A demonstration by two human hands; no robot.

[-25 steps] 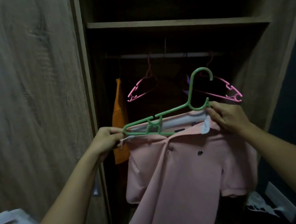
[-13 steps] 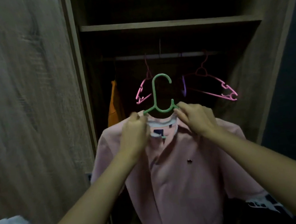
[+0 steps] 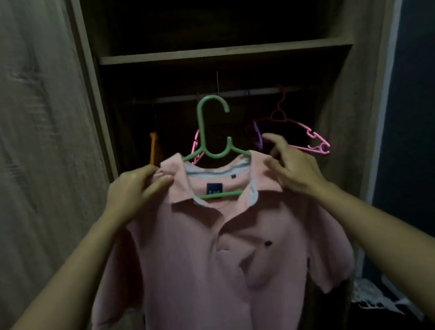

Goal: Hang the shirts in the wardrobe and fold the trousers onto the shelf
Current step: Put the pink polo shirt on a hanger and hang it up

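Dim wooden wardrobe (image 3: 345,92) ahead, standing open, with its door (image 3: 30,161) filling the left side. Across the upper part, a shelf (image 3: 223,52); below its front edge, a rail (image 3: 256,91) running from wall to wall. On the rail toward the right wall, a pink hanger (image 3: 309,138). Nearer the middle, partly hidden, a second pink hanger (image 3: 196,145) and a purple hanger (image 3: 258,136). By the left wall, an orange garment (image 3: 154,148) hanging edge-on.

Held up in front of the rail, at the wardrobe's middle: a pink polo shirt (image 3: 223,261) on a green hanger (image 3: 215,126), collar open, hanger bar showing inside the neck, body hanging straight down. Hook upright, opening to the right, its top level with the rail in this view; touching or not, impossible to tell.

Left hand (image 3: 137,192) pinching the shirt's shoulder just beside the collar, between thumb and fingers. Right hand (image 3: 294,171) grasping the other shoulder, fingers bent over the fabric by the hanger's arm.

Low at the wardrobe's right edge, some white patterned cloth (image 3: 372,299), too dark to make out.
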